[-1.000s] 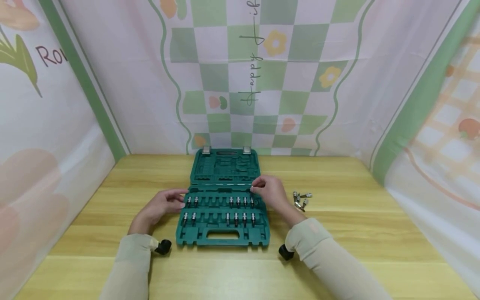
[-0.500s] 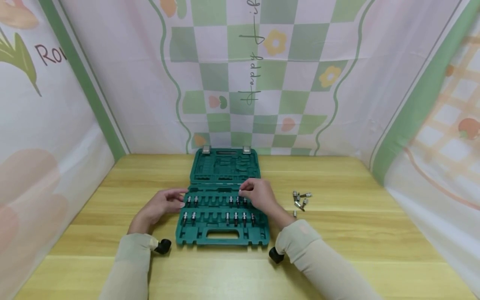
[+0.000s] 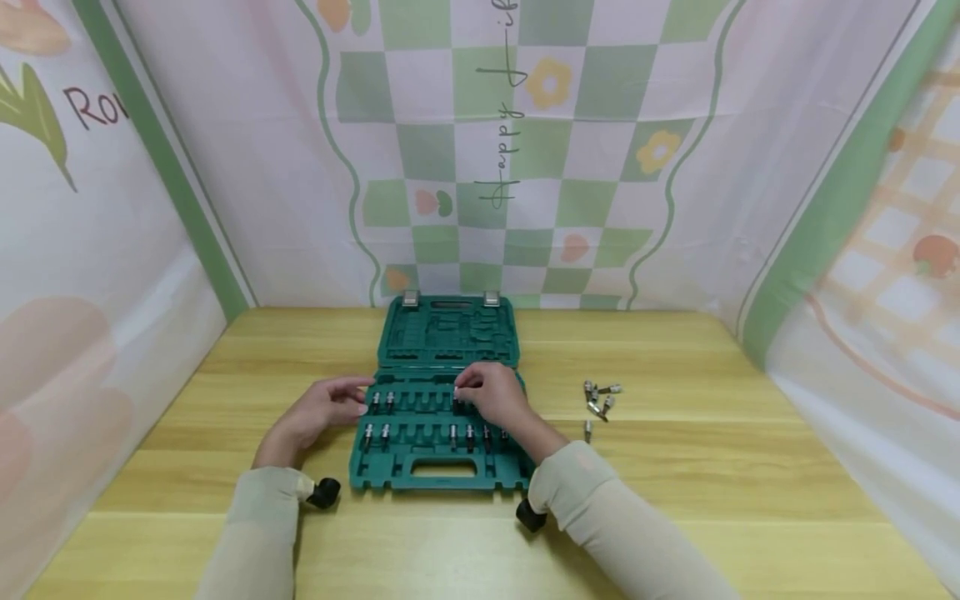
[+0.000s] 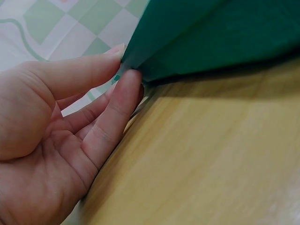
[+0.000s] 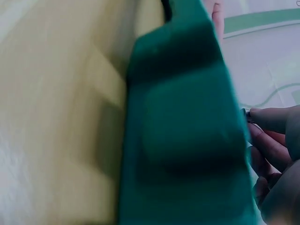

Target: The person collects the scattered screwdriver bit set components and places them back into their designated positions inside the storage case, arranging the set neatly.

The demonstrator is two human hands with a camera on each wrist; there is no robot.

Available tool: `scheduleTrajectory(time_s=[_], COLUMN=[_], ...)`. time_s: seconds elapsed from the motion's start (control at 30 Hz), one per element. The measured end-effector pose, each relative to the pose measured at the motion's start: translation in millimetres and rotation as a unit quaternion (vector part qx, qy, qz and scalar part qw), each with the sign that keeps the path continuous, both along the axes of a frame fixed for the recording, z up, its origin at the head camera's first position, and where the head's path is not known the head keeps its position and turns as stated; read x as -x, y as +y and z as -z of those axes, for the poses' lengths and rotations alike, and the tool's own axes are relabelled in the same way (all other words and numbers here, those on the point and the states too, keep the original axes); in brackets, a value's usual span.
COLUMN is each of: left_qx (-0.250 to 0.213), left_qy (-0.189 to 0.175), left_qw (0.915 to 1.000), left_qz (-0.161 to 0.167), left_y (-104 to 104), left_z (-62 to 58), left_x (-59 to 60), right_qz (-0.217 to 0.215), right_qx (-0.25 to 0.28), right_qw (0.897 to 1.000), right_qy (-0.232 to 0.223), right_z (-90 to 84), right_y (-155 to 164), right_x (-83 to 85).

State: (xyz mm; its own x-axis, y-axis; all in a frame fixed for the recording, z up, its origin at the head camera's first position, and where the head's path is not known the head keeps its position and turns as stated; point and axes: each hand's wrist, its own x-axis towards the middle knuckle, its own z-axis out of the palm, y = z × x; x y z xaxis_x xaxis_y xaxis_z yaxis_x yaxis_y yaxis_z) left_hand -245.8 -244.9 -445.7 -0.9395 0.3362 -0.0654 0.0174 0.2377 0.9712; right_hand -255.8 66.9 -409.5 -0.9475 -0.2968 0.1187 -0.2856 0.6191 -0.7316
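A green plastic tool case (image 3: 427, 481) lies with its lid (image 3: 450, 329) raised behind its base, two rows of bit sockets standing in it. My left hand (image 3: 322, 408) grips the left edge of the base; in the left wrist view, thumb and finger (image 4: 119, 101) meet at the case wall (image 4: 201, 42). Over the upper row, my right hand (image 3: 495, 396) pinches a bit socket (image 3: 457, 404) at a slot right of the middle. A small metal end (image 5: 248, 115) shows between its fingertips in the right wrist view. The hand hides the upper row's right end.
Several loose bit sockets (image 3: 596, 407) lie on the wooden table (image 3: 675, 467) right of the case, with a single one (image 3: 588, 430) nearer me. Two more (image 3: 382, 402) stand at the upper row's left end. Printed cloth (image 3: 495, 167) hangs around the table.
My right hand has moved left along the upper row, from its right end to a slot near the middle. The loose socket nearest me has come into view. My left hand stays put.
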Motion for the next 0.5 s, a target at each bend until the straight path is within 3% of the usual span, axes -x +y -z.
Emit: scheduleTrajectory(time_s=[0.5], left_qx=[0.002], left_qy=[0.004], left_qw=[1.0], left_qz=[0.001], left_y=[-1], left_z=[0.9], left_x=[1.5], right_qz=[-0.003], right_qx=[-0.005], right_qw=[1.0], right_qy=[0.013], right_z=[6.8], right_y=[-18], right_x=[2.7])
